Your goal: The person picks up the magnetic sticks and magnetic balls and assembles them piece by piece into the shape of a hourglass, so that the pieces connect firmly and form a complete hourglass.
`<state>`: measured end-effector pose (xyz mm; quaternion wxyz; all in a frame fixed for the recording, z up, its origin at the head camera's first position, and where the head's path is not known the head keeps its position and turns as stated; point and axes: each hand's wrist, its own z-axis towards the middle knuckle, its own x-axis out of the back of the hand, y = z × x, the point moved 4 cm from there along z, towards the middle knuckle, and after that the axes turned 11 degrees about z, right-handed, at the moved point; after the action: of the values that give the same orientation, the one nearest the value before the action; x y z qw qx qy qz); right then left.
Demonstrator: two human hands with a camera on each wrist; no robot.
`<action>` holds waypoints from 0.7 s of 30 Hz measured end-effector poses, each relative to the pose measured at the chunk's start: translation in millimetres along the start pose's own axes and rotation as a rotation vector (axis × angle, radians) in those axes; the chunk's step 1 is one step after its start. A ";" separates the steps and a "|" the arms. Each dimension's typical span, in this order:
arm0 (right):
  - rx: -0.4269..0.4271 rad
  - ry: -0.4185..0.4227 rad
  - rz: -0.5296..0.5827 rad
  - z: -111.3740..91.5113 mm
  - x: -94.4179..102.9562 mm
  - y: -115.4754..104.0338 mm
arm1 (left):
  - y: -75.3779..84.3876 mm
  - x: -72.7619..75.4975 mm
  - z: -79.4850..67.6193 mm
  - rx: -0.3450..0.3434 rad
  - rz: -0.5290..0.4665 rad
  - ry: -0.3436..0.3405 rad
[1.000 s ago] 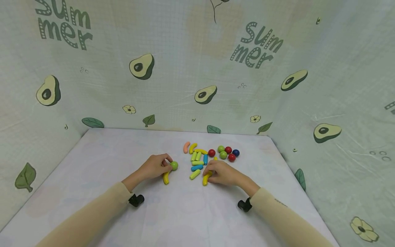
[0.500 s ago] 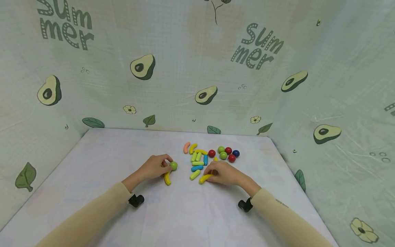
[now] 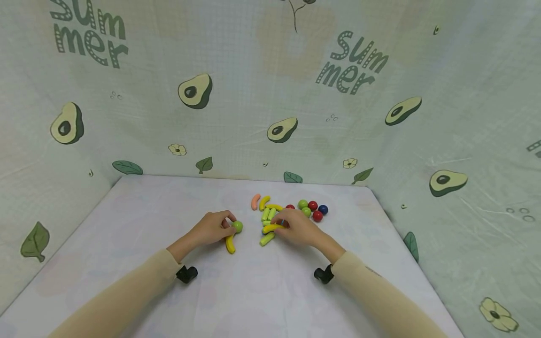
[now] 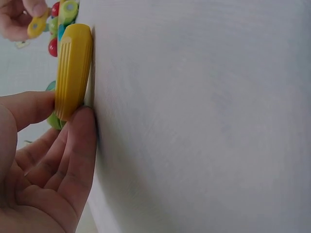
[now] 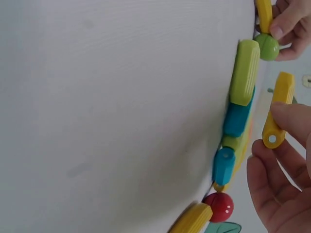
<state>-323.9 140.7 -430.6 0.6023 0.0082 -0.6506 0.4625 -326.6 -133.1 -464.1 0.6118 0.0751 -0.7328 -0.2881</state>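
Note:
Left of the group, my left hand (image 3: 213, 228) pinches a yellow curved rod (image 3: 230, 245) near its end. A green ball (image 3: 238, 227) sits at that same end, by the fingertips. My right hand (image 3: 297, 226) holds a second yellow curved rod (image 5: 278, 107) between thumb and fingers, raised off the table, a pale round spot showing on its end. In the head view this rod overlaps the blue rods (image 5: 238, 119), just beyond a light green rod (image 3: 267, 239). A red ball (image 5: 221, 207) and another yellow rod (image 5: 193, 218) lie near the right hand.
Behind the hands lie an orange-pink curved rod (image 3: 255, 202) and another yellow curved rod (image 3: 264, 203). To the right, green (image 3: 303, 204), red (image 3: 318, 216) and dark blue balls (image 3: 323, 209) are clustered. A printed cloth wall (image 3: 236, 155) rises behind the table.
My right hand has turned its yellow rod nearly sideways, then moved left and farther back with it over the blue rods. My left hand stays in place; its rod has swung slightly.

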 end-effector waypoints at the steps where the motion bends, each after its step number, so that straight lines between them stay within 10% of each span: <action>1: -0.015 0.016 -0.006 2.8 -0.6 -1.6 | 0.0 0.0 0.2 0.002 0.001 -0.001; 21: -0.159 0.103 0.068 39.7 -28.8 -7.1 | -0.6 -1.7 1.1 0.020 -0.001 -0.021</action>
<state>-342.8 96.7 -443.1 0.6178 -0.0854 -0.6531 0.4295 -327.4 -132.5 -466.0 0.6032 0.0787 -0.7420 -0.2817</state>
